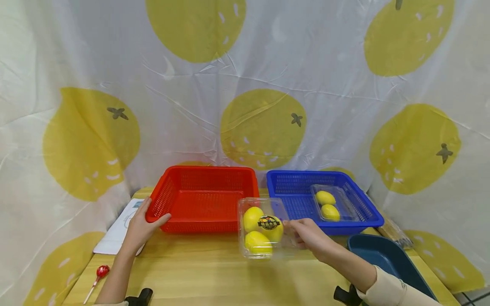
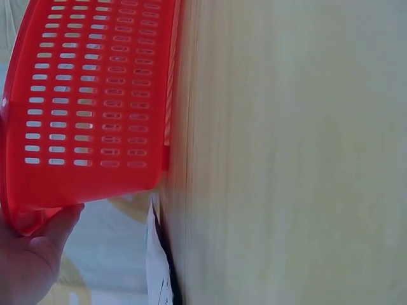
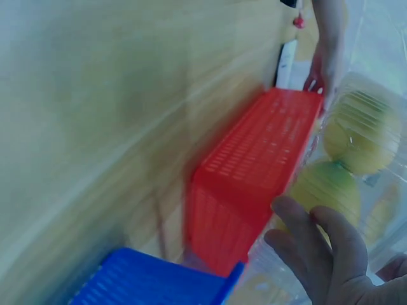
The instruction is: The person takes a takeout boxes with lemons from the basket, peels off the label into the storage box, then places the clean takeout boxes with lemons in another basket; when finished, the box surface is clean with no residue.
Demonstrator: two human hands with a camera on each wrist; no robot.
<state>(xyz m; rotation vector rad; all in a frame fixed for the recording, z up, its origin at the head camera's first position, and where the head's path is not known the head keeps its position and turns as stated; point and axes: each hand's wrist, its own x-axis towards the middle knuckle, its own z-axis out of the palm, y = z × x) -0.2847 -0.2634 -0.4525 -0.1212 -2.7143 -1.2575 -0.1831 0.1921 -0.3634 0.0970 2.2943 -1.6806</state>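
My right hand grips the right edge of a clear plastic clamshell box with three yellow lemons inside and a dark round label on its lid. The box is held up at the front right corner of a red plastic basket, partly covering it. In the right wrist view, curled fingers press against the box's underside. At the red basket's front left corner, my left hand holds the rim, its thumb by the corner in the left wrist view. The red basket has a bare bottom.
A blue basket stands at the right, with another clear box of two lemons in it. A dark teal tray lies nearer on the right. On the left are a white packet and a red lollipop.
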